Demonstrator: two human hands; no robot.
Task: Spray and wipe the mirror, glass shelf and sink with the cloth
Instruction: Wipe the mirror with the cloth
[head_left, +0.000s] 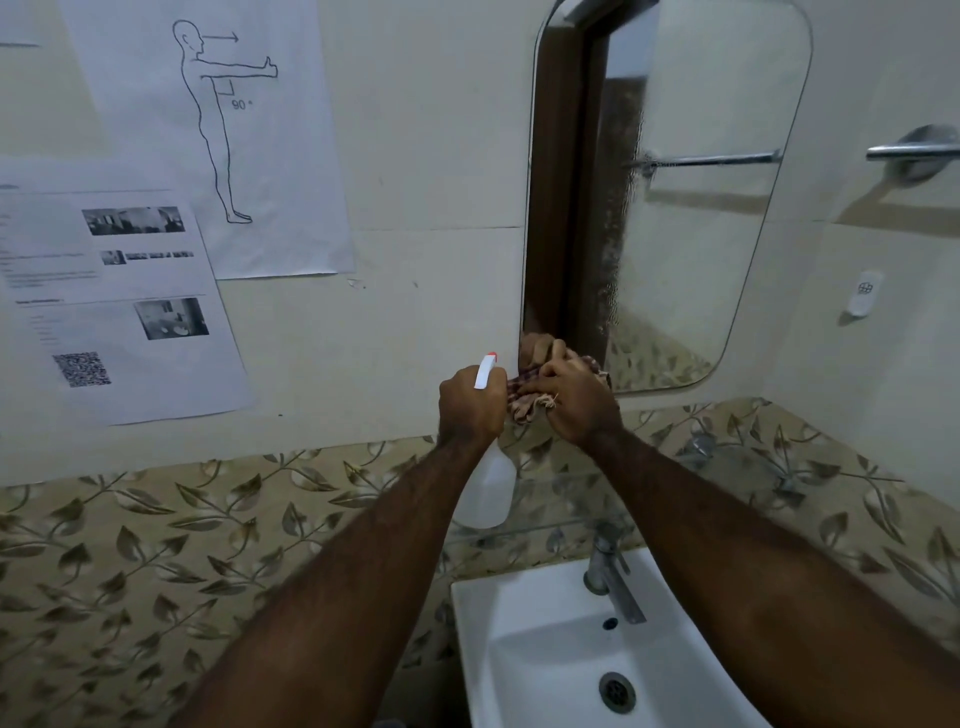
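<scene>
Clearly, poster reads "90°", bottle unlabelled

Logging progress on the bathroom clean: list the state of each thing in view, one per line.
Mirror: droplets on its left part.
Cloth: bunched, pressed at the mirror's lower left corner.
Right hand: on the cloth.
Left hand: gripping the spray bottle, upright.
Sink: empty, drain open.
Tap: no water running.

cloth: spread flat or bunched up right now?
Bunched. The cloth is crumpled under the right hand at the lower-left corner of the mirror, only folds and a frayed edge showing. The left hand holds the spray bottle.
</scene>
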